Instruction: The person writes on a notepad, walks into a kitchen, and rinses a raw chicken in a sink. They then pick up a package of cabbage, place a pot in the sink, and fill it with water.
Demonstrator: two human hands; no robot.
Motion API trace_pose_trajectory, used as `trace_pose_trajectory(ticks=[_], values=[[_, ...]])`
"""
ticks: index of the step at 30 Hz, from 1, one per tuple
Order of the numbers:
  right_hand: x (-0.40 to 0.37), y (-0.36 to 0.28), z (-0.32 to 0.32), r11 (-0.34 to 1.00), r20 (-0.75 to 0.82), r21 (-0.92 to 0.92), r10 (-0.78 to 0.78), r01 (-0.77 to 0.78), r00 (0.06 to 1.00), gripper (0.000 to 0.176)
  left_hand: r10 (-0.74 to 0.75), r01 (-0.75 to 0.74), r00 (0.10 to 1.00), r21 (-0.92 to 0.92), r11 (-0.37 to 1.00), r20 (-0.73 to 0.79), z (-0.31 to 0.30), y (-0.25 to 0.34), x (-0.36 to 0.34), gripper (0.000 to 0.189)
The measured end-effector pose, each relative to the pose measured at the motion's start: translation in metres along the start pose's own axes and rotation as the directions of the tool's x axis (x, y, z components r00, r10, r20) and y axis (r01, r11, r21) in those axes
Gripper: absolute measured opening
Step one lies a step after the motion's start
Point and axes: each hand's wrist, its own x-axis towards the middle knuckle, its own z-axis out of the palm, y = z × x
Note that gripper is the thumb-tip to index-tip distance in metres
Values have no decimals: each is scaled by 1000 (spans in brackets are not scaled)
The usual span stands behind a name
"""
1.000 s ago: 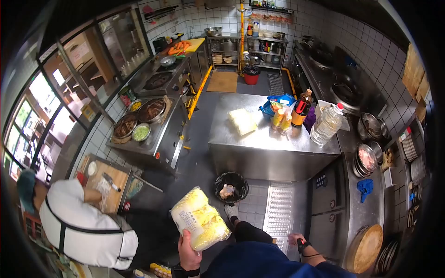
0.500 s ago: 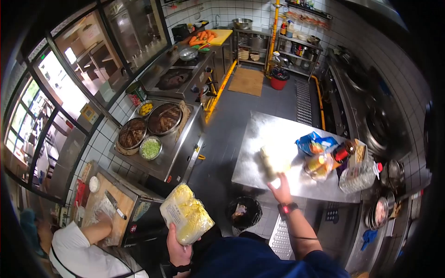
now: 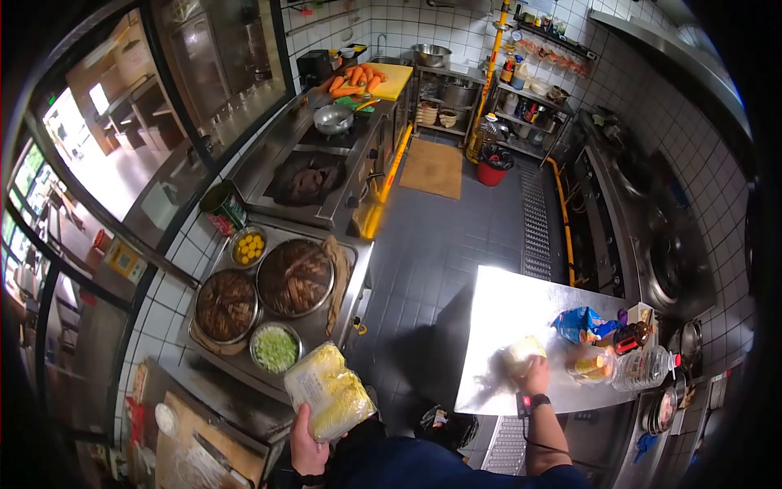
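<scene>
My left hand (image 3: 308,440) is closed on the lower left of a clear plastic-wrapped package (image 3: 330,393) with yellow and whitish contents, held up in front of my body. What is inside cannot be told. At the steel table (image 3: 481,395), my right hand (image 3: 533,376) has its fingers curled over a pale wrapped package (image 3: 521,352), which rests on the tabletop. Glare washes out part of that package. Right of this hand stand a plastic-bagged item with orange and yellow (image 3: 591,365) and a clear, red-capped jug (image 3: 643,371). Behind them lies a blue bag (image 3: 577,324).
On the left counter are two pans with dark woven-looking tops (image 3: 295,277), a bowl of chopped green vegetable (image 3: 274,348) and a bowl of yolks (image 3: 248,246). A cutting board (image 3: 191,456) holds a knife. A black-lined bin (image 3: 446,428) stands by my legs; carrots (image 3: 358,77) lie farther back.
My right hand has gone from beside the pale package to gripping it. My left hand still holds its package. The view has shifted, and the co-worker in white is out of frame.
</scene>
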Motion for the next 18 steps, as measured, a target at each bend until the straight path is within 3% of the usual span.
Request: trace_pose_trajectory(ticks=[6, 9, 10, 11, 12, 13, 15, 17, 18], values=[[23, 9, -8, 993, 234, -118, 45, -17, 971, 87, 90, -90, 995, 11, 996, -52, 6, 37, 59, 50], [39, 55, 17, 988, 246, -68, 152, -139, 957, 70, 19, -19, 1000, 1, 1000, -5, 23, 55, 78, 47], [44, 41, 6, 977, 262, -41, 212, -209, 941, 61, 21, -21, 1000, 4, 1000, 1, 29, 62, 80, 47], [49, 1, -15, 966, 63, -123, 238, -229, 969, 50, 111, -104, 994, 390, 915, 4, 34, 68, 79, 50], [57, -31, -29, 976, -80, -26, 212, -215, 974, 44, 194, -165, 980, 714, 680, 42, 40, 74, 83, 58], [68, -56, -34, 980, -221, 65, 196, -186, 955, 37, 193, -166, 980, 720, 674, 45, 49, 79, 90, 58], [98, -100, -27, 961, -275, 253, 177, -106, 945, 35, 174, -136, 985, 723, 678, 22, 72, 86, 104, 58], [137, -134, -8, 930, -206, 366, 97, -15, 974, 38, 158, -111, 988, 727, 677, 4, 98, 91, 125, 58], [161, -169, -10, 794, -69, 603, 155, -82, 986, 38, 154, -103, 988, 727, 678, -3, 112, 92, 139, 58]])
